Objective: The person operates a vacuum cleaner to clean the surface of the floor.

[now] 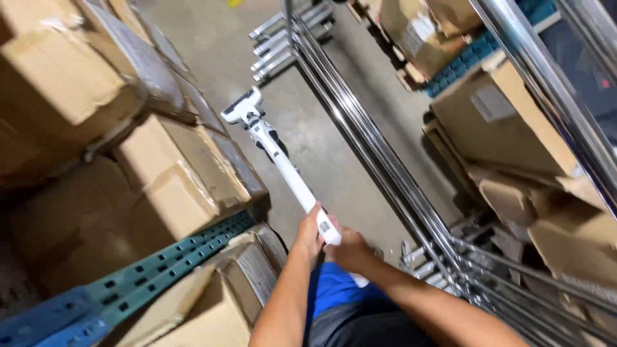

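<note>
- The white stick vacuum cleaner (276, 151) is best guided with its head kept flat on the grey concrete floor (321, 148), clear of the brown cardboard boxes (180, 180) and the chrome wire rack (379, 154).
- The left hand (308, 232) is wrapped shut around the wand.
- The right hand (350, 250) is clamped on the handle just below it, both hands close together.

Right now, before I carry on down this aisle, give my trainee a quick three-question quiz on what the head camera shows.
1. True or false: both hands grip the white stick vacuum.
2. Which hand sits higher up the handle, nearer the camera: A. left hand B. right hand?
3. What flanks the concrete floor on the person's right?

Key:
1. True.
2. B.
3. A chrome metal rack; cardboard boxes line the left.
</note>
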